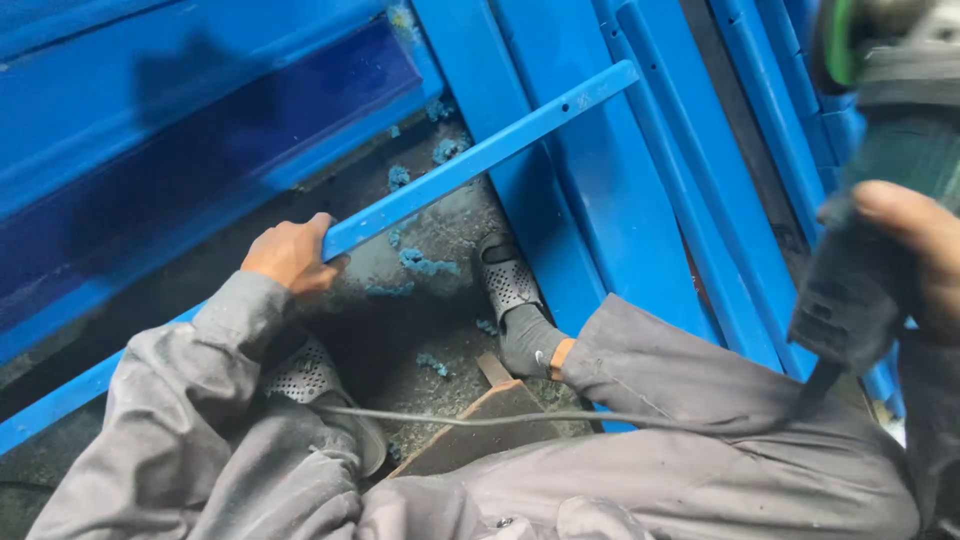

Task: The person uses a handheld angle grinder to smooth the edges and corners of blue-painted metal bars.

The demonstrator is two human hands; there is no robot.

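Left hand grips blue bar edge; right hand clasps grinder; floor open between feet.

blue metal bar, grey sleeves, perforated grey shoes, dark green power tool

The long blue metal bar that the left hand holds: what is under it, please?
Under the blue bar lies dirty grey floor with clumps of blue fluff. The left hand grips its edge; the sleeve covers the floor beneath the lower part.
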